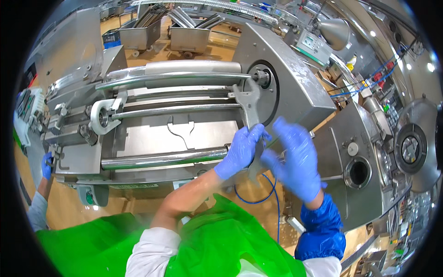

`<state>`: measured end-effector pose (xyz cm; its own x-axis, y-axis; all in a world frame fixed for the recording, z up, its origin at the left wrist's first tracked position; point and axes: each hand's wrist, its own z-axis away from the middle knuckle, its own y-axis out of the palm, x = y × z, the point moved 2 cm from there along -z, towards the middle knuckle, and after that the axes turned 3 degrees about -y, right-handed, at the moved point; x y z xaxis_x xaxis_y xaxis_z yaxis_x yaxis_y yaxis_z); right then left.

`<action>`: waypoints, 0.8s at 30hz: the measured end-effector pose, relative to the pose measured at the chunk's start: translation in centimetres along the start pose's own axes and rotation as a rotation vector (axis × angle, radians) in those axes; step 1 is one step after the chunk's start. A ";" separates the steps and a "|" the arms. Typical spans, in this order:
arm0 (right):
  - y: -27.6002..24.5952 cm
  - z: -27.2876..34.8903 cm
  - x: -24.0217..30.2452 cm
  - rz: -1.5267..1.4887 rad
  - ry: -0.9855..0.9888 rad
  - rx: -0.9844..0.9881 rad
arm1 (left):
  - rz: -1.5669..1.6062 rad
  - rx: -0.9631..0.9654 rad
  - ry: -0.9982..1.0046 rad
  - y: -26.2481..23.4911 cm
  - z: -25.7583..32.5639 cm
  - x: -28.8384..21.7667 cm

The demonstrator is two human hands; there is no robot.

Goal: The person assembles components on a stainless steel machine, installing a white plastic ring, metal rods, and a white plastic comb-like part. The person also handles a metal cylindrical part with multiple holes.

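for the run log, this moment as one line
left hand: gripping open-ended wrench | right hand: raised, open, blurred | wrench: upper end near shaft hub

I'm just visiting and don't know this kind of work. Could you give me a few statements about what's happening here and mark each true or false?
1. The left hand holds a large open-ended wrench. True.
2. Behind the right hand, the forearm wears a blue sleeve cover. True.
3. The right hand is clenched in a fist. False: its fingers are spread.
4. The wearer's apron is red. False: the apron is bright green.
5. A co-worker's gloved hand shows at the far left. True.
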<state>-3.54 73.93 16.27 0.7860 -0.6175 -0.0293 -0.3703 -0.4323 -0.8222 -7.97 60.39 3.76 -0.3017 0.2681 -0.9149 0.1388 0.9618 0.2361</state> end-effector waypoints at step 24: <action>-3.2 -9.6 -10.9 -0.104 0.353 0.040 | -0.880 0.362 -0.516 -11.0 11.0 4.8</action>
<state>-15.70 75.73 24.66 0.5964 -0.7635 0.2479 -0.2724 -0.4830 -0.8322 -0.55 50.49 -6.81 -0.0098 -0.6454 -0.7638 0.3629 0.7094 -0.6041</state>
